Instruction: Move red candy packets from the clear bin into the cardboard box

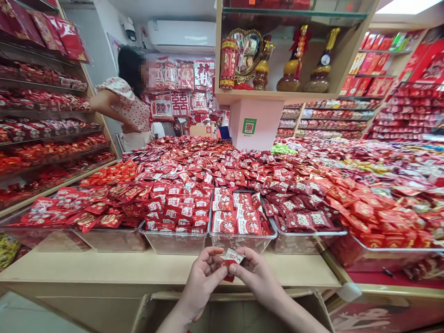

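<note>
Between my two hands is a small red-and-white candy packet point(233, 257), tilted and partly covered by my thumbs. My left hand point(206, 273) pinches its left side, thumb in front and fingers curled. Its right side is gripped by my right hand point(255, 273), the thumb pressed on the lower front. Just beyond the hands stands a clear plastic bin point(243, 240) filled with similar red-and-white packets point(237, 217). Below my forearms an opened cardboard box point(229, 295) shows its rim and dark inside.
Clear bins of red packets point(176, 210), maroon packets point(301, 215) and orange-red packets point(374, 217) line the wooden counter point(114, 268). A person point(128, 101) stands at the back left. Stocked shelves point(45, 111) rise at the left. A cabinet point(277, 95) with gourd bottles overhangs the middle.
</note>
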The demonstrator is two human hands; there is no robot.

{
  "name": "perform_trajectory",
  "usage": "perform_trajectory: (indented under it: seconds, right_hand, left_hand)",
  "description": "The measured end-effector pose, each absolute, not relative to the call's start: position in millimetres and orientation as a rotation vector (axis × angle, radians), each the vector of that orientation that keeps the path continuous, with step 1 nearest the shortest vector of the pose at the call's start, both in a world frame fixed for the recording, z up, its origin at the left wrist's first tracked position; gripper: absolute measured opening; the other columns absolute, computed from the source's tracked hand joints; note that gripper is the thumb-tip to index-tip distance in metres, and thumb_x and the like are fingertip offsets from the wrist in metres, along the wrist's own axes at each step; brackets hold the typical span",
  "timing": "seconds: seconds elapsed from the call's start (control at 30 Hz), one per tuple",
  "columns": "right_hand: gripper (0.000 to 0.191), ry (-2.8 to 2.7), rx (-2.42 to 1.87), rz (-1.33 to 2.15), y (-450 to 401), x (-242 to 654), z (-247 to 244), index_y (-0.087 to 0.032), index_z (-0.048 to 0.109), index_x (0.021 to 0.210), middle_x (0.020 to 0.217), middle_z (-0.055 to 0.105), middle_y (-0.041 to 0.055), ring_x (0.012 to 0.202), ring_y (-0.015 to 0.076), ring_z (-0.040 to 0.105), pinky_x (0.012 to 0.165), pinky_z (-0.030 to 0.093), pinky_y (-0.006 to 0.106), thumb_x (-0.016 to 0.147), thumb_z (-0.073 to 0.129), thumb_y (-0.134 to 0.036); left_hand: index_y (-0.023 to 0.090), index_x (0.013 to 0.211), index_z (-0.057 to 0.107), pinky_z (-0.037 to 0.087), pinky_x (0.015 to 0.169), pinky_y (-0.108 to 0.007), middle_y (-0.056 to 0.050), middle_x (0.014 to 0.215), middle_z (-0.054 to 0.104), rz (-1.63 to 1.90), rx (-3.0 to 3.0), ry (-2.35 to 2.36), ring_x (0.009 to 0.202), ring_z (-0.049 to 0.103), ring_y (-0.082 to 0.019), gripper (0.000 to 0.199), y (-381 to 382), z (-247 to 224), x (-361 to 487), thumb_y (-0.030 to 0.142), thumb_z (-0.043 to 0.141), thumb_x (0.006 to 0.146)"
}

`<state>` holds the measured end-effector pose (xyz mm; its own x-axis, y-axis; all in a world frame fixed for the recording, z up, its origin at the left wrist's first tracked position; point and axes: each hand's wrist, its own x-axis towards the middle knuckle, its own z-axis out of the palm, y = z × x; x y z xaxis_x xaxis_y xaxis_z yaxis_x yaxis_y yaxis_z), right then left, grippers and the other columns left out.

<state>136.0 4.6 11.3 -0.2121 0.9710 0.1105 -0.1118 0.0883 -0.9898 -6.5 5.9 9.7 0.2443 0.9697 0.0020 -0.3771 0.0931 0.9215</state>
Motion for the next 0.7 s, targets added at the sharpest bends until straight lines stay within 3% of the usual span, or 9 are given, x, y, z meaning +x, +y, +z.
perform_trajectory:
  seconds: [0.13, 0.27, 0.43, 0.6, 0.7]
  right_hand:
    - [0.019, -1.562, -1.006, 1.214, 3.3, 141.8, 11.5, -0.017, 0.053, 0.078, 0.070, 0.055, 0.0003, 0.064, 0.0124, 0.050, 0.061, 0.041, 0.025, 0.068, 0.061, -0.031]
    - [0.026, -1.465, -0.960, 1.287, 4.1, 137.3, 6.1, -0.019, 0.045, 0.087, 0.072, 0.055, -0.0007, 0.065, 0.0115, 0.051, 0.059, 0.041, 0.023, 0.069, 0.060, -0.032]
    - [0.025, -1.404, -0.934, 1.346, 5.2, 132.6, 4.8, -0.018, 0.044, 0.074, 0.069, 0.054, -0.0001, 0.064, 0.0122, 0.052, 0.060, 0.042, 0.024, 0.072, 0.057, -0.039]
    - [0.029, -1.491, -0.986, 1.313, 5.5, 138.8, 8.8, -0.018, 0.041, 0.064, 0.057, 0.050, -0.0025, 0.054, 0.0104, 0.048, 0.051, 0.039, 0.022, 0.070, 0.057, -0.042]
    - [0.020, -1.602, -1.054, 1.134, 4.2, 139.1, 8.9, -0.018, 0.047, 0.074, 0.063, 0.053, 0.0003, 0.057, 0.0119, 0.050, 0.053, 0.041, 0.023, 0.076, 0.050, -0.037]
  left_hand:
    - [0.019, 0.095, 0.058, 0.046, 0.072, -0.027, -0.002, 0.078, 0.062, 1.093, 1.083, 0.775, 0.078, 0.057, -0.016, 0.026, 5.0, 11.7, -6.5, 0.024, 0.062, 0.070]
    - [0.017, 0.086, 0.061, 0.045, 0.065, -0.023, -0.002, 0.075, 0.064, 1.134, 1.127, 0.869, 0.071, 0.056, -0.015, 0.017, 5.8, 8.8, -4.3, 0.028, 0.058, 0.073]
    - [0.020, 0.081, 0.060, 0.045, 0.063, -0.022, -0.001, 0.074, 0.065, 1.212, 1.089, 0.880, 0.066, 0.056, -0.013, 0.014, 3.7, 4.8, -5.4, 0.029, 0.061, 0.070]
    - [0.018, 0.082, 0.064, 0.045, 0.065, -0.022, -0.002, 0.076, 0.065, 1.177, 1.160, 0.913, 0.071, 0.057, -0.015, 0.018, 2.5, 6.2, -6.4, 0.030, 0.062, 0.069]
    - [0.018, 0.082, 0.063, 0.046, 0.058, -0.022, -0.001, 0.069, 0.065, 1.224, 1.098, 0.965, 0.062, 0.056, -0.014, 0.020, 4.8, 4.4, -4.9, 0.031, 0.062, 0.068]
